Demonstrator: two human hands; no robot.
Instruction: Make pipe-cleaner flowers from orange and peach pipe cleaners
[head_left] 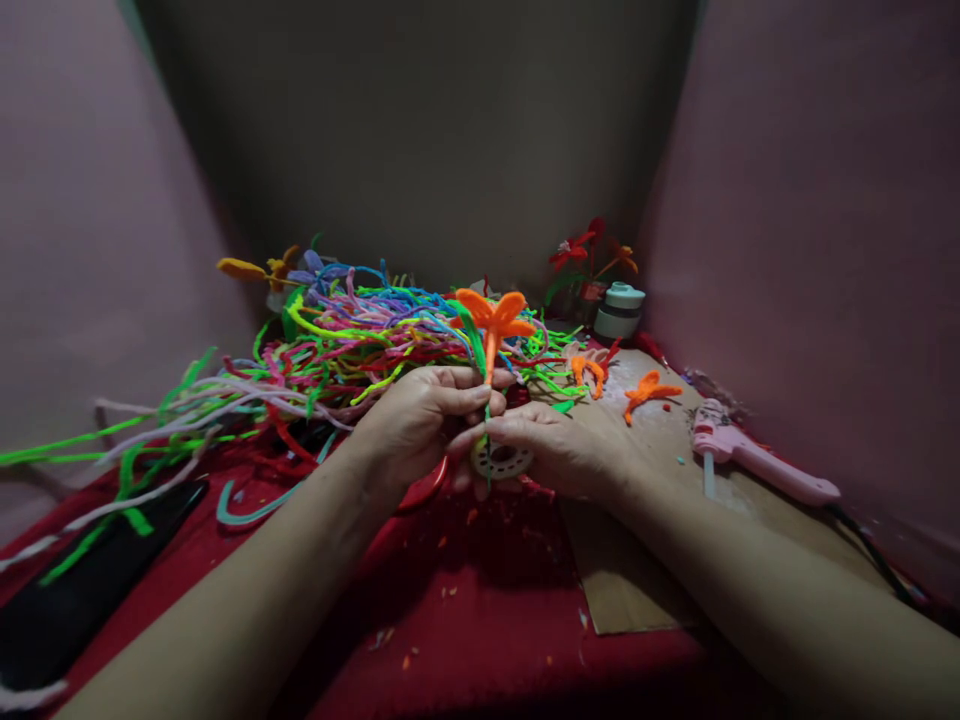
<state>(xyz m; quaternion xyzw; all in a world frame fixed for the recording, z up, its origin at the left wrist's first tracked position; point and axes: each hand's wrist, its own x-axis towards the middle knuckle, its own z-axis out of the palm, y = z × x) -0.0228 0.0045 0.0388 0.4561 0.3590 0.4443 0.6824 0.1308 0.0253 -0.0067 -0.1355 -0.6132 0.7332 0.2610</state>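
An orange pipe-cleaner flower [492,318] with a green leaf stands upright in front of me on a thin green stem. My left hand [424,410] pinches it just below the orange part, between thumb and fingers. Lower down, my right hand [559,445] has its thumb and fingers closed on the green stem. Directly below the fingers shows a white ring-shaped spool [511,461], partly hidden; whether the right hand touches it I cannot tell. Red curved scissor-like handles [424,492] peek out beneath my left wrist.
A heap of colourful pipe cleaners [375,340] spreads across the back and left. On cardboard [637,600] at right lie a pink glue gun [757,465] and an orange flower piece [649,394]. Behind stand red flowers [574,250] and a pale jar [619,310]. Red cloth [465,640] covers the table.
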